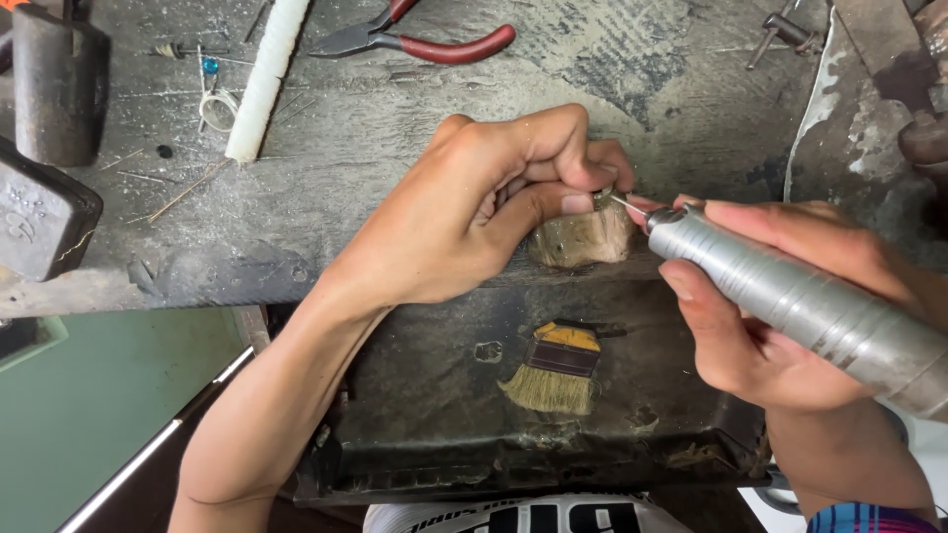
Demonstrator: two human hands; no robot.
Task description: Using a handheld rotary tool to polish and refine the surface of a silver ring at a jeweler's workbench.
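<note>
Small metal piece [602, 197] — pinched, rotary handpiece [790, 296] touching

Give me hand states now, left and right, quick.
Left hand: closed, fingers pinching a small metal piece against the wooden peg.
Right hand: closed around the silver rotary handpiece, tip at the piece.

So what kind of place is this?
Probably a jeweller's or metalworker's bench. The right hand holds a grey rotary tool to a tiny piece pinched in the left hand. Red-handled pliers and a small brush lie on the worn bench.
</note>
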